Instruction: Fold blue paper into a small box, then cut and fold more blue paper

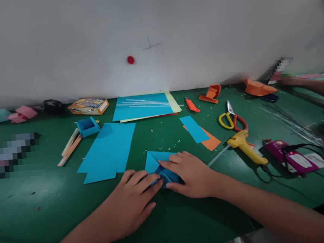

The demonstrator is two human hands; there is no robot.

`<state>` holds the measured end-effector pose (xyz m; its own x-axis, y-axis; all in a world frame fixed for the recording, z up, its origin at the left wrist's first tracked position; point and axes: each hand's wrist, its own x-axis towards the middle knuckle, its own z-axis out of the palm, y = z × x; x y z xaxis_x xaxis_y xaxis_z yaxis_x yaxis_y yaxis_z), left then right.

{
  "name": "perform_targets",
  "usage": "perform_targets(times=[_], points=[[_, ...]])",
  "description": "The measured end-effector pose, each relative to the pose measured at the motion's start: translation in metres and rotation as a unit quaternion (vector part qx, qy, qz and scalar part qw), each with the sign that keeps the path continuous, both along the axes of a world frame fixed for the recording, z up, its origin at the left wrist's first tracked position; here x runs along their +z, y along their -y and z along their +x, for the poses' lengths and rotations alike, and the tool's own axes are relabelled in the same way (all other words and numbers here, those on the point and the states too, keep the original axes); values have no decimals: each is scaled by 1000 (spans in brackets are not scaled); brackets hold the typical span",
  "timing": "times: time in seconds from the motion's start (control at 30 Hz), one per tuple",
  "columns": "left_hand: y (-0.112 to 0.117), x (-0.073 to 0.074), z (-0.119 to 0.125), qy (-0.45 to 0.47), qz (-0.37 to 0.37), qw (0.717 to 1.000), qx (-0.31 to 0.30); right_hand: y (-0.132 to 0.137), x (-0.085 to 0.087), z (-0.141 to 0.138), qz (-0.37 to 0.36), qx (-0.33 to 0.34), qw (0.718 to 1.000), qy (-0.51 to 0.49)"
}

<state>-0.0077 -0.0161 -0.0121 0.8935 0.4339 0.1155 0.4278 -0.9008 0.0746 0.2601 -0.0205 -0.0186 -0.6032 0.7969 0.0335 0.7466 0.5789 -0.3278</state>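
A folded piece of blue paper lies on the green table in front of me, with creased flaps at its near side. My left hand presses its fingertips onto the near-left part of the folds. From the right, my right hand grips the same paper between thumb and fingers, covering much of it. Left of my hands lies a flat blue sheet with a notched lower edge. Beyond my right hand, a small blue strip overlaps an orange paper piece.
A yellow glue gun, scissors and a purple power strip with cables stand right. Behind are stacked sheets, an orange cutter and a small box. A blue paper box sits left. Another person's arm reaches in.
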Motion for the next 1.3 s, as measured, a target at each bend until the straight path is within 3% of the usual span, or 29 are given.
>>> perform_targets(times=[0.17,0.33,0.77,1.0,1.3], points=[[-11,-7,-2,80,-11,996,-24,1,-1,0,-5,-12,1000,-1],[-26,-16,-8,160,-54,986,15,1,-2,-1,3,-11,1000,5],[-40,-8,-18,123,-126,984,-13,0,-5,1,0,-3,1000,-1],[-52,-11,-26,164,-161,973,-37,-1,-3,1,-14,-27,999,-17],[-49,-13,-23,161,-118,979,-41,-4,-2,6,-15,8,999,-29]])
